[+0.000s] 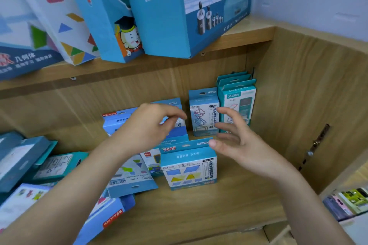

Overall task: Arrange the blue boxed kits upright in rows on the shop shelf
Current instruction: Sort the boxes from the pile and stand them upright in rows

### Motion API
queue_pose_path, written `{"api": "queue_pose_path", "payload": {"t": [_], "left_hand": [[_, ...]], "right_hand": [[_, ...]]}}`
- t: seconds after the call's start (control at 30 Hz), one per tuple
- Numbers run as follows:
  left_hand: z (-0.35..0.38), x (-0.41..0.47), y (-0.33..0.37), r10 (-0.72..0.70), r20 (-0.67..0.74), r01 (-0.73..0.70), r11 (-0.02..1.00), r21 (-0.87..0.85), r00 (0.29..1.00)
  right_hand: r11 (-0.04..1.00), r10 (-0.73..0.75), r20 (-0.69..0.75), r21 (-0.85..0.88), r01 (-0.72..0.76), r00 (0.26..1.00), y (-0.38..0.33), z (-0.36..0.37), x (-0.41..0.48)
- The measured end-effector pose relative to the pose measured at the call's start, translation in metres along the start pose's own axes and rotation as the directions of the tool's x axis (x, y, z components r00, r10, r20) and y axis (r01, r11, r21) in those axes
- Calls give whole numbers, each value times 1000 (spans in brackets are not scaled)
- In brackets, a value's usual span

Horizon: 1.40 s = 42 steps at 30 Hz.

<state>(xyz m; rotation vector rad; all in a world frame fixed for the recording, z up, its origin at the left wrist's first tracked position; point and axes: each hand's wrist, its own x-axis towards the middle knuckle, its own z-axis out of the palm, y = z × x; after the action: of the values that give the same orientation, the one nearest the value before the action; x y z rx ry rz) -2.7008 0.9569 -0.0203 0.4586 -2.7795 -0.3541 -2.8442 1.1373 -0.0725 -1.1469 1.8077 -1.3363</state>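
Shelf: a wood-grain shop shelf (201,217) with a wooden side panel (298,93) on the right; an upper shelf board (247,36) carries large blue boxes (169,16) leaning to one side.
Back row: a pale blue kit with a cube-frame drawing (203,113) stands upright against the back wall, just beside three teal kits with hang tabs (238,97) lined one behind another in the corner.
Front kit: a blue boxed kit printed with yellow and blue shapes (189,167) stands upright on the shelf, in front of the back row.
Leaning kit: a blue kit (176,103) behind the left hand, partly hidden.
Pile: more blue and teal kits (129,182) lie flat and overlapping on the left.
Left hand (151,123): fingers loosely curved, holding nothing.
Right hand (239,141): fingers spread and relaxed, holding nothing; the thumb tip is just beside the front kit's top edge.
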Motion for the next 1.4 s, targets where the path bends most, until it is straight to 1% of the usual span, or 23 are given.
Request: {"api": "queue_pose_path", "payload": {"t": [0.07, 0.1, 0.17, 0.23, 0.33, 0.43, 0.5, 0.6, 0.63, 0.7, 0.77, 0.8, 0.83, 0.9, 0.97, 1.03, 1.1, 1.13, 1.2, 1.27, 1.33, 1.4], "left_hand": [[0, -28, -9, -9, 64, 7, 1000, 28, 998], [2, -39, -14, -31, 98, 27, 998, 51, 995], [7, -55, -22, -83, 146, 74, 995, 65, 986], [9, -64, -25, -111, 158, 101, 992, 69, 981], [14, -70, -31, -116, 143, 100, 989, 112, 983], [23, -72, -41, -175, 72, 171, 983, 65, 982], [26, -71, -44, -226, 62, 225, 974, 18, 972], [29, -69, -44, -263, 39, 264, 964, -24, 964], [29, -69, -43, -269, 27, 269, 962, -40, 963], [30, -71, -42, -268, 23, 269, 961, -64, 963], [31, -75, -38, -259, 24, 260, 962, -84, 966], [32, -76, -35, -259, 24, 260, 960, -103, 965], [33, -78, -32, -268, 21, 269, 953, -137, 963], [33, -80, -24, -301, 24, 297, 919, -261, 953], [33, -81, -20, -325, 30, 309, 861, -405, 945], [32, -83, -19, -352, 26, 318, 809, -494, 936], [32, -86, -19, -362, 28, 324, 796, -512, 932], [33, -86, -18, -355, 26, 319, 804, -502, 935], [36, -88, -16, -341, 21, 307, 817, -488, 940], [39, -89, -13, -338, 19, 300, 807, -508, 941], [40, -90, -10, -340, 20, 300, 801, -518, 940], [40, -90, -9, -344, 5, 299, 810, -505, 939]], "right_hand": [[987, 13, 106, -164, 5, 994, 0, 5, -3], [964, 24, 139, -266, 14, 990, 1, 9, -3], [900, 19, 147, -434, 47, 989, 4, 18, -3], [873, -41, 105, -480, 87, 994, 5, 27, -1], [864, -125, 38, -486, 127, 991, 10, 37, 2], [925, -108, -8, -368, 98, 994, 19, 40, 4], [966, -76, -41, -252, 63, 996, 24, 38, 2], [998, -42, -153, 38, 48, 987, 20, 29, -2], [987, -25, -212, 150, 58, 977, 16, 25, -3], [927, 61, -321, 370, 65, 945, 7, 18, -5], [834, 147, -370, 545, 86, 917, -1, 14, -4], [802, 169, -372, 591, 92, 913, -5, 14, -3], [786, 177, -373, 610, 97, 911, -8, 16, -3], [791, 160, -412, 598, 133, 897, -13, 22, -3], [800, 139, -482, 569, 188, 865, -14, 26, -4], [782, 171, -537, 584, 218, 826, -13, 25, -4], [755, 210, -584, 606, 249, 784, -12, 22, -5], [747, 195, -616, 598, 291, 763, -12, 21, -6], [753, 115, -686, 531, 388, 718, -15, 21, -7], [762, 30, -727, 461, 455, 686, -17, 24, -10], [768, -19, -729, 427, 477, 684, -17, 27, -11], [760, -21, -702, 452, 467, 712, -16, 29, -11]]}}
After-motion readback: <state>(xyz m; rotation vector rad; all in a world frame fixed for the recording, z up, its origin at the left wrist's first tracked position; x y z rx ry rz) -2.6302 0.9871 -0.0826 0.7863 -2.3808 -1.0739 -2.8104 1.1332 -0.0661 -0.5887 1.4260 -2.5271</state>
